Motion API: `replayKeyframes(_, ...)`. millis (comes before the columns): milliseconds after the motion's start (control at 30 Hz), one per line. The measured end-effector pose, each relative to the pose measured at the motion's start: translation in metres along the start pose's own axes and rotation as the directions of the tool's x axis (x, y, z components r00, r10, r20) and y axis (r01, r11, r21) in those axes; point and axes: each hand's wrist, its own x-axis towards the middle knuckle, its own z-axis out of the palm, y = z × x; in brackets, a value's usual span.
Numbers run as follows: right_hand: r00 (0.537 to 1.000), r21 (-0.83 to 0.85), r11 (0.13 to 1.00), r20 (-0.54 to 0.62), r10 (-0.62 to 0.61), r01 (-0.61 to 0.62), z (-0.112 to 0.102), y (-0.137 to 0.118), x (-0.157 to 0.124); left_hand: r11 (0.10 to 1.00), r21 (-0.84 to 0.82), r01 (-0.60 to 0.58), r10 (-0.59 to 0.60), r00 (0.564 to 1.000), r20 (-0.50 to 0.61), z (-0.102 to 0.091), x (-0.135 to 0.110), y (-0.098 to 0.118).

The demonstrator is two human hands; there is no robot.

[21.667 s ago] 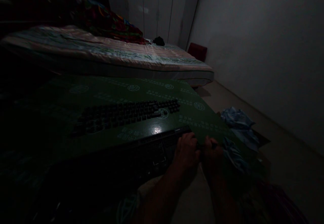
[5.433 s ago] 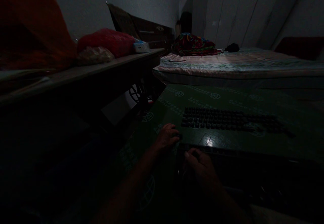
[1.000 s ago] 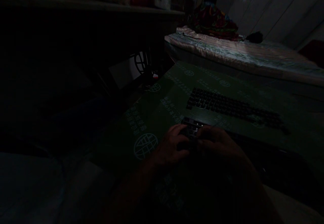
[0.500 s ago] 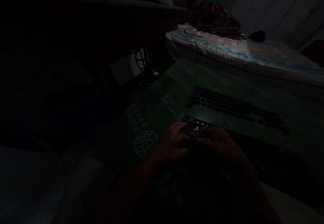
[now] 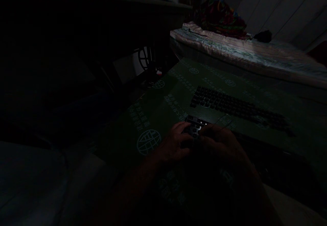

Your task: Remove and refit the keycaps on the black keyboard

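Observation:
The picture is very dark. A black keyboard [image 5: 276, 159] lies across the green board, with its left end under my hands and bare key positions showing there. My left hand [image 5: 176, 142] is closed around that left end, its fingers curled over the edge. Close beside it, my right hand [image 5: 221, 142] is pinched over the keyboard. Thin wire-like lines rise above its knuckles, seemingly part of a thin wire tool [image 5: 224, 117] in its fingers; the fingertips are in shadow. Beyond the keyboard, loose black keycaps [image 5: 230, 103] lie in rows, arranged like a keyboard layout.
The green board [image 5: 176, 83] carries pale printed globes and lettering. A bed [image 5: 230, 50] with patterned bedding and a bundled colourful blanket [image 5: 222, 18] stands at the back. A dark table [image 5: 143, 1] with bags on it is at upper left, metal framework [image 5: 145, 60] beneath it.
Thin wire-like lines now show above my right hand, which has tilted slightly. My left hand stays at the keyboard's end. The whole view has shifted a little.

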Motion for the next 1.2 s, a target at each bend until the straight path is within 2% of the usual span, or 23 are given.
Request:
replayKeyframes(133,0.998,0.035,0.999,0.068,0.007,-0.01,-0.001,-0.003,-0.001,1.0,-0.012,0.014,-0.014,1.0,0.002,0.0,-0.001,0.001)
replayKeyframes(333,0.995,0.089,0.994,0.084,0.06,-0.068,-0.001,-0.007,-0.001,1.0,0.0,0.003,-0.003,1.0,-0.001,0.001,0.0,-0.001)
replayKeyframes(667,0.99,0.093,0.995,0.139,0.027,-0.04,-0.002,0.0,-0.002,1.0,0.005,0.005,-0.005,1.0,-0.004,0.001,0.0,0.0)
replayKeyframes(967,0.992,-0.056,0.996,0.11,-0.066,0.073,0.001,-0.003,-0.002,1.0,0.001,-0.031,0.031,0.999,-0.014,0.002,-0.001,-0.001)
replayKeyframes(1200,0.981,-0.253,0.952,0.135,-0.141,0.172,0.005,-0.003,-0.001,0.999,0.003,-0.05,0.05,0.998,-0.028,0.007,0.001,-0.006)
